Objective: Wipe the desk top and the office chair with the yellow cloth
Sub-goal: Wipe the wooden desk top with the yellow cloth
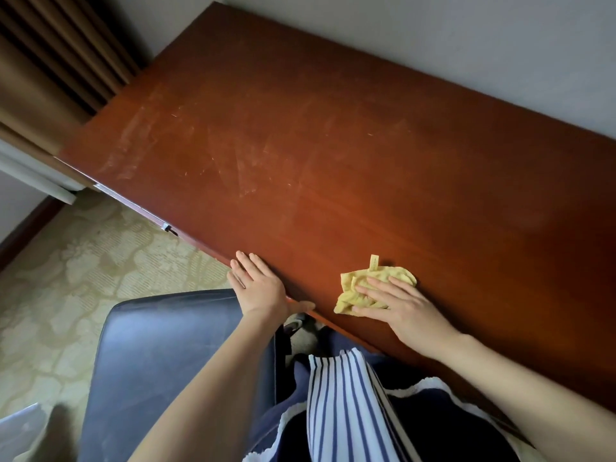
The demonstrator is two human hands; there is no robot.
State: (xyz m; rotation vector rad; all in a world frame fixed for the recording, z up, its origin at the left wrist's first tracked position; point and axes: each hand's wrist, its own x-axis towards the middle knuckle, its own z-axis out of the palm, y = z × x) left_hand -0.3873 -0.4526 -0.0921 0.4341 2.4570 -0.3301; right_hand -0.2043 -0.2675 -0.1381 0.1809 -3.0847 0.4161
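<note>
Brown pleated curtain hangs beyond the desk's far left corner. Patterned beige carpet lies below the near edge, where a dark blue padded office chair stands just beside that edge. The left hand rests palm-down on the near edge of the glossy reddish-brown wooden desk top, fingers straight, thumb stretched along the edge, holding nothing. Pale streaks, perhaps dust or drying moisture, mark the top's left half. The crumpled yellow cloth lies on the top close to the near edge, right of the left hand. The right hand presses it down with spread, nearly straight fingers. A blue-and-white striped garment hangs between the forearms.
</note>
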